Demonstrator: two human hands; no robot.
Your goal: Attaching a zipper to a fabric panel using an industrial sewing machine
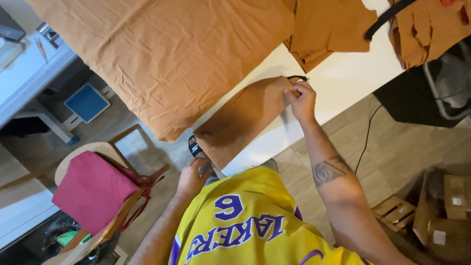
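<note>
Lower end of a narrow brown fabric strip (240, 120) is gripped by the left hand (192, 177) at the white table (343, 78) edge. Far end is pinched by the right hand (300, 100). Brown cardboard boxes (449, 206) with small white square labels are stacked on the floor at right.

A large sheet of fabric (167, 54) lies spread on the surface (338, 83) and hangs over its near edge. To its right lie a folded piece of cloth (328, 29) and, farther right, a crumpled heap of cloth (427, 29). A strip of fabric (240, 120) stretches from the surface edge down between the right hand (301, 100) and the left hand (194, 176). A chair with a cushion (91, 189) stands on the floor to the left, and cardboard boxes (449, 211) sit to the right.
</note>
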